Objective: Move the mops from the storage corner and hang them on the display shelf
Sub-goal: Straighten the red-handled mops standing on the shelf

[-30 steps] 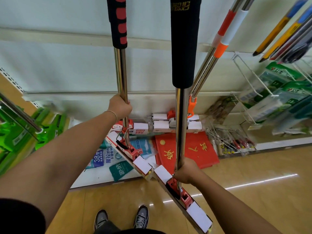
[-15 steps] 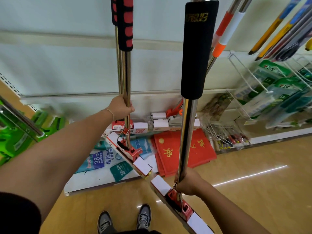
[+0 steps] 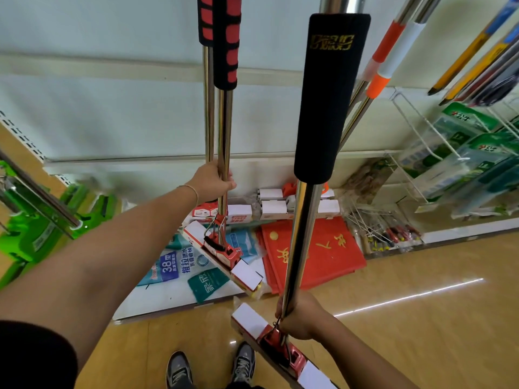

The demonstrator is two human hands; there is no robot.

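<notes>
I hold two sponge mops upright before a white display shelf [image 3: 140,113]. My left hand [image 3: 212,182] grips the steel pole of the mop with the red-and-black foam grip [image 3: 226,43]; its red head with white card sleeves [image 3: 224,255] hangs above the bottom shelf. A second pole with a similar grip [image 3: 207,102] stands right behind it. My right hand [image 3: 299,318] grips the other mop low on its pole, just above its red head [image 3: 276,342]. That mop carries a long black foam grip [image 3: 328,99] with gold lettering.
Orange-and-white handled mops [image 3: 391,49] lean on the shelf at upper right. Wire hooks with green packets [image 3: 463,153] fill the right. Red mats [image 3: 317,251] and packets lie on the bottom shelf. Green mop heads [image 3: 42,228] sit at left. My shoes [image 3: 210,369] stand on wood flooring.
Both mops have lowered in view, their foam grips coming further down. The right mop tilted with its top to the right, and a second pole has appeared behind the left one.
</notes>
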